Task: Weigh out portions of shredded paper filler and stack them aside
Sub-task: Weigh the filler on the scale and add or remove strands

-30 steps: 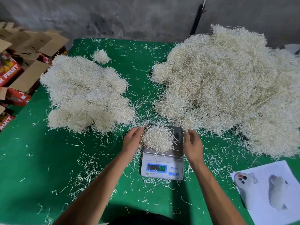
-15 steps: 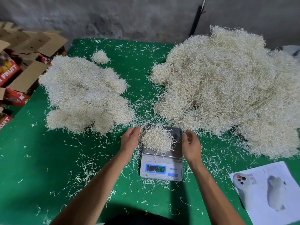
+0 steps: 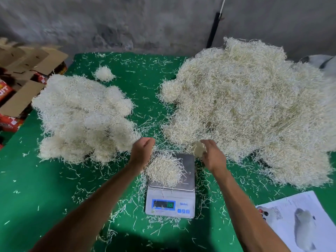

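Head camera, close, facing forward-down over table (image 3: 54,188) (single wide view).

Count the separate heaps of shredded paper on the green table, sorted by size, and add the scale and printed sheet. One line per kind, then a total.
Large heaps: 2
Small clumps: 2
Scales: 1
Printed sheets: 1
Total: 6

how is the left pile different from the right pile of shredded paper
The left pile is smaller and made of rounded clumps set against each other; the right pile is much bigger, one loose tangled mass. The left pile looks whiter, the right pile more yellowish. The right hand reaches the near edge of the right pile, while the left hand is beside the left pile. Both are shredded paper on the green table, flanking the scale.
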Demonstrator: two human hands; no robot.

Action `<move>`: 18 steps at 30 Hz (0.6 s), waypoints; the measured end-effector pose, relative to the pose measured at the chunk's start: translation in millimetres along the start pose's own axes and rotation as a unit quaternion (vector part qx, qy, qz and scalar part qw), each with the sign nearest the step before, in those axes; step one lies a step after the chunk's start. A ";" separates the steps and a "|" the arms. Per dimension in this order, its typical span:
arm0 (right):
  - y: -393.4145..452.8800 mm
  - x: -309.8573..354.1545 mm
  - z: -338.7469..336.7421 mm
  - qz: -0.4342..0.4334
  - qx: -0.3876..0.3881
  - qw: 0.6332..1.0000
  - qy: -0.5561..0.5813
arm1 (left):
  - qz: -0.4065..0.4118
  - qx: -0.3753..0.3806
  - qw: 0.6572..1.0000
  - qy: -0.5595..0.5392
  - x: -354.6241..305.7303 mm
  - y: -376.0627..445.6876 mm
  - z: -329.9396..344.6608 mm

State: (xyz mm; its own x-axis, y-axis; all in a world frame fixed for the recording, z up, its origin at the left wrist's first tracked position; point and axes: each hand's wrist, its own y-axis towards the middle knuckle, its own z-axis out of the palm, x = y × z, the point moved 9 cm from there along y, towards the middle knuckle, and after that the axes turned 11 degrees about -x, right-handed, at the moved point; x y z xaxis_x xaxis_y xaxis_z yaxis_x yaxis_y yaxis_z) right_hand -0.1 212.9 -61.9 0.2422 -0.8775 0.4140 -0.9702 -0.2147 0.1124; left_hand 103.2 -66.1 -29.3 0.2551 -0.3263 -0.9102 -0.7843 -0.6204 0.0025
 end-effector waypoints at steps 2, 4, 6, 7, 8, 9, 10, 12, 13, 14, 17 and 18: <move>8.4 -6.3 19.0 -0.027 0.072 0.995 -0.059 | 0.006 -0.012 1.000 0.025 -9.9 9.9 7.1; 13.7 -13.3 36.9 -0.047 0.122 0.987 -0.089 | -0.025 -0.013 0.999 0.015 -10.4 17.9 16.8; 16.1 -19.6 54.7 -0.053 0.152 0.981 -0.108 | -0.064 -0.013 0.998 -0.022 -8.2 22.3 27.8; 16.1 -22.5 63.9 -0.053 0.163 0.978 -0.118 | -0.076 -0.013 0.996 -0.034 -8.0 24.8 33.0; 16.7 -25.2 72.5 -0.052 0.169 0.976 -0.123 | -0.082 -0.013 0.996 -0.033 -7.6 29.2 38.8; 18.0 -27.5 79.3 -0.050 0.170 0.977 -0.122 | -0.080 -0.006 0.997 -0.016 -8.1 35.1 45.5; 19.9 -29.5 84.6 -0.046 0.167 0.978 -0.115 | -0.068 0.013 0.997 0.017 -9.8 41.6 54.1; 25.3 -33.6 90.2 -0.037 0.151 0.983 -0.097 | -0.035 0.091 0.989 0.108 -12.8 52.2 80.1; 28.1 -35.4 91.4 -0.033 0.143 0.985 -0.091 | -0.033 0.138 0.976 0.165 -10.0 55.7 93.8; 30.3 -36.9 92.4 -0.030 0.138 0.986 -0.089 | -0.049 0.186 0.953 0.235 -1.8 57.0 106.8; 34.5 -39.0 93.7 -0.028 0.139 0.985 -0.101 | -0.126 0.291 0.862 0.395 20.0 56.6 130.5; 35.0 -40.0 93.8 -0.030 0.139 0.985 -0.102 | -0.133 0.295 0.869 0.375 15.2 62.7 139.5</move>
State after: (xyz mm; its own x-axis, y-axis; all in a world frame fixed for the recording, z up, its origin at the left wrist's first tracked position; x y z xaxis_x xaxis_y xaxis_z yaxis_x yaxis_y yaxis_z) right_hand -44.6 200.3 -159.3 0.3196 -0.9215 0.2206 -0.9263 -0.3529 -0.1322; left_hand -21.0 -10.4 -100.7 0.5942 -0.7376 -0.3207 -0.7388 -0.3430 -0.5801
